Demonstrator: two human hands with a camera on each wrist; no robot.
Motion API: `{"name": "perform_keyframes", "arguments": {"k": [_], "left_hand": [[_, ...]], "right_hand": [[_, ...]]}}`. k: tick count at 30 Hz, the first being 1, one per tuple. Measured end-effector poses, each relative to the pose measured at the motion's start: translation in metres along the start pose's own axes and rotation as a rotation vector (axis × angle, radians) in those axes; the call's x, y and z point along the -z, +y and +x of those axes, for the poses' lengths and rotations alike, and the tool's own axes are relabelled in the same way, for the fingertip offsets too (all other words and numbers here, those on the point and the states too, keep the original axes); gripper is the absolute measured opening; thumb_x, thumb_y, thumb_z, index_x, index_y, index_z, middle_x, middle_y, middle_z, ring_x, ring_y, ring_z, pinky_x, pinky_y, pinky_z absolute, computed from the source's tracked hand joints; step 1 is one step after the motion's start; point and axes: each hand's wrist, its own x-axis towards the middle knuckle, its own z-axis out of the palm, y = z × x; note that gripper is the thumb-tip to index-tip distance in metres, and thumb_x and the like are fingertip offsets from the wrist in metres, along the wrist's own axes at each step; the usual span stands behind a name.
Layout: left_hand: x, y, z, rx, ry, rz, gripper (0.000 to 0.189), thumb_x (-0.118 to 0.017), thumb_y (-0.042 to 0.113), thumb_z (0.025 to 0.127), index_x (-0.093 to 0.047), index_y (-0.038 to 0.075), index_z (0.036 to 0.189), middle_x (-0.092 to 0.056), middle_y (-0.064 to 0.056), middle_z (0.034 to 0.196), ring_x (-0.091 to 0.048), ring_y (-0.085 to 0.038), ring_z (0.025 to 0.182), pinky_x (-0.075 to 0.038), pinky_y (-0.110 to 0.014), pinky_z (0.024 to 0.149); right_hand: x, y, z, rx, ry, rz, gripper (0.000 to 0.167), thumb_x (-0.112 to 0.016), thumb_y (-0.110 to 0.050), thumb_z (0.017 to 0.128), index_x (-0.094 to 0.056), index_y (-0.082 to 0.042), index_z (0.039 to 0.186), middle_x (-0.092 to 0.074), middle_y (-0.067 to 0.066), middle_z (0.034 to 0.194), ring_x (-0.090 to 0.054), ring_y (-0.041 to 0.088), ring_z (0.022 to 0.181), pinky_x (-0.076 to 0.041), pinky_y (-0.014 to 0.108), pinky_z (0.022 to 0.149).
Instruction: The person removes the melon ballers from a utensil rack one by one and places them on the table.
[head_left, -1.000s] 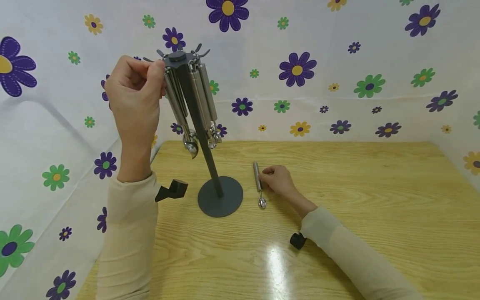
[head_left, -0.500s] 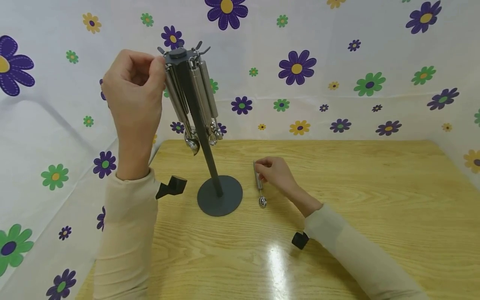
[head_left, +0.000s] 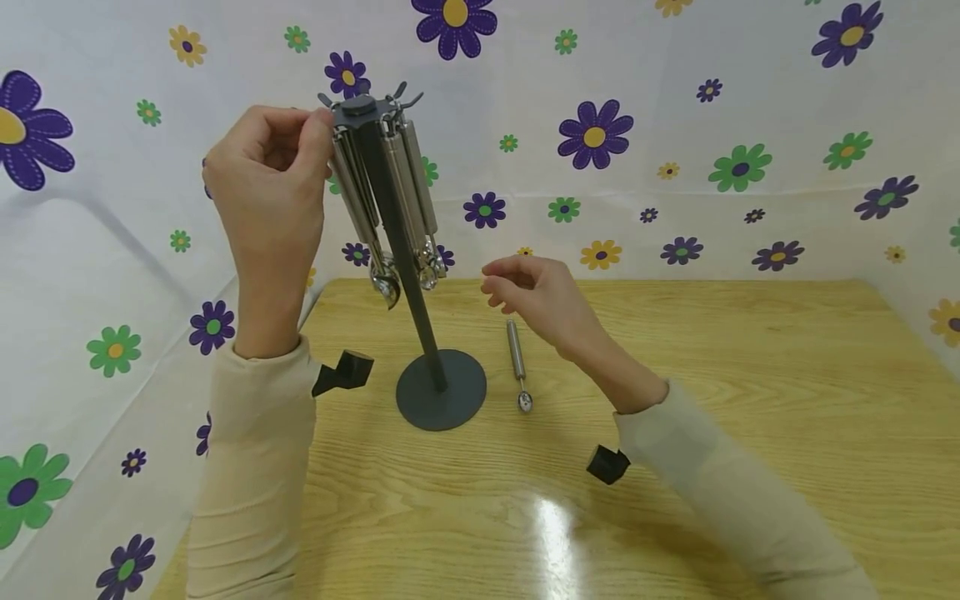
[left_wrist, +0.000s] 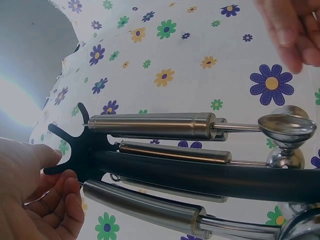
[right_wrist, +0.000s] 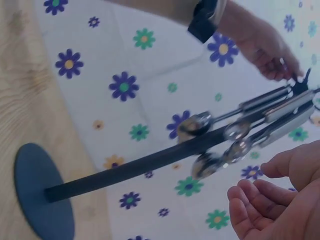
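Observation:
A dark grey utensil stand (head_left: 420, 321) with a round base and hooks at its top rises from the table. Several metal utensils with tubular handles hang from it, among them a scoop (left_wrist: 287, 129) with a round bowl. My left hand (head_left: 266, 187) pinches one hook at the stand's top between thumb and fingers. On the table, right of the base, lies a small melon baller (head_left: 516, 350), its bowl towards me. My right hand (head_left: 551, 304) hovers above its far end, fingers loosely bent, holding nothing. In the right wrist view the palm of my right hand (right_wrist: 280, 200) shows beside the hanging utensils.
The wooden table (head_left: 720, 367) stretches away to the right. A white cloth (head_left: 637, 208) with purple, green and yellow flowers hangs behind and to the left. Each sleeve carries a black wrist mount (head_left: 347, 372).
My right hand has left the melon baller and risen away from me, up and slightly left. The melon baller stays on the table. My left hand keeps its pinch at the stand's top.

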Motion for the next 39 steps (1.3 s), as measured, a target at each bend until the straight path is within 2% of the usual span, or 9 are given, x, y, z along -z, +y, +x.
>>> {"name": "perform_keyframes", "arguments": {"k": [6, 13, 17, 29, 32, 39], "left_hand": [[-0.002, 0.0, -0.001, 0.016, 0.012, -0.009, 0.015, -0.071, 0.017, 0.099, -0.077, 0.004, 0.102, -0.066, 0.004, 0.082, -0.06, -0.012, 0.071, -0.048, -0.023, 0.071], [-0.004, -0.001, 0.0, 0.022, -0.005, -0.123, 0.008, -0.07, 0.011, 0.098, -0.075, 0.004, 0.098, -0.065, 0.001, 0.082, -0.061, -0.014, 0.071, -0.05, -0.024, 0.072], [-0.002, -0.003, 0.0, 0.021, -0.014, -0.115, 0.008, -0.07, 0.012, 0.098, -0.075, 0.005, 0.098, -0.065, 0.002, 0.081, -0.06, -0.014, 0.072, -0.049, -0.024, 0.071], [-0.007, -0.003, -0.002, 0.019, -0.003, -0.142, 0.007, -0.071, 0.01, 0.097, -0.074, 0.005, 0.095, -0.064, 0.0, 0.079, -0.056, -0.014, 0.068, -0.046, -0.024, 0.068], [-0.007, -0.003, -0.002, 0.016, -0.001, -0.134, 0.007, -0.071, 0.011, 0.097, -0.074, 0.005, 0.096, -0.064, 0.0, 0.08, -0.057, -0.014, 0.069, -0.047, -0.024, 0.069], [-0.008, 0.0, -0.003, 0.017, -0.012, -0.097, 0.009, -0.07, 0.013, 0.098, -0.074, 0.005, 0.097, -0.063, 0.001, 0.081, -0.057, -0.015, 0.071, -0.047, -0.025, 0.07]], "right_hand": [[0.002, -0.027, 0.004, 0.076, -0.006, 0.025, 0.026, -0.061, -0.015, 0.104, -0.069, -0.004, 0.127, -0.073, 0.008, 0.114, -0.069, 0.02, 0.102, -0.055, 0.038, 0.097], [-0.002, -0.051, 0.01, 0.152, -0.025, 0.064, 0.029, -0.064, -0.018, 0.104, -0.068, -0.005, 0.13, -0.071, 0.006, 0.121, -0.068, 0.018, 0.111, -0.052, 0.035, 0.101], [-0.005, -0.061, 0.016, 0.18, -0.031, 0.083, 0.03, -0.064, -0.017, 0.104, -0.066, -0.004, 0.132, -0.071, 0.008, 0.122, -0.068, 0.02, 0.113, -0.052, 0.033, 0.101], [-0.017, -0.073, 0.033, 0.221, -0.047, 0.229, 0.031, -0.062, -0.007, 0.104, -0.063, 0.002, 0.134, -0.07, 0.013, 0.123, -0.07, 0.023, 0.11, -0.054, 0.032, 0.098], [-0.022, -0.076, 0.034, 0.222, -0.052, 0.241, 0.034, -0.062, -0.006, 0.104, -0.061, 0.003, 0.136, -0.07, 0.015, 0.124, -0.07, 0.023, 0.109, -0.055, 0.033, 0.097], [-0.024, -0.078, 0.036, 0.28, -0.094, 0.249, 0.036, -0.062, -0.006, 0.104, -0.06, 0.004, 0.138, -0.069, 0.015, 0.126, -0.071, 0.024, 0.107, -0.057, 0.037, 0.092]]}}
